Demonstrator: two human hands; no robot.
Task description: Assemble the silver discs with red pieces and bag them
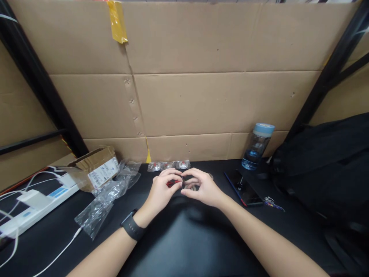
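My left hand [164, 188] and my right hand [203, 186] meet above the black table, fingers curled and closed. Between the fingertips is a small thin disc [182, 182], seen nearly edge-on, which both hands grip. Something red [172, 182] shows inside my left fingers; its shape is mostly hidden. Inside my right fingers is a glint of a pale, shiny round part that I cannot make out. Just behind the hands lie several small clear packets [182, 164] with round silver and red pieces in them.
Left: an open cardboard box [99, 169], crumpled clear plastic bags [103, 204], and a white power strip [37, 207] with cables. Right: a phone [243, 188], a keyring [272, 203], a water bottle [256, 148] and a black backpack [325, 173]. A cardboard wall [190, 104] closes the back.
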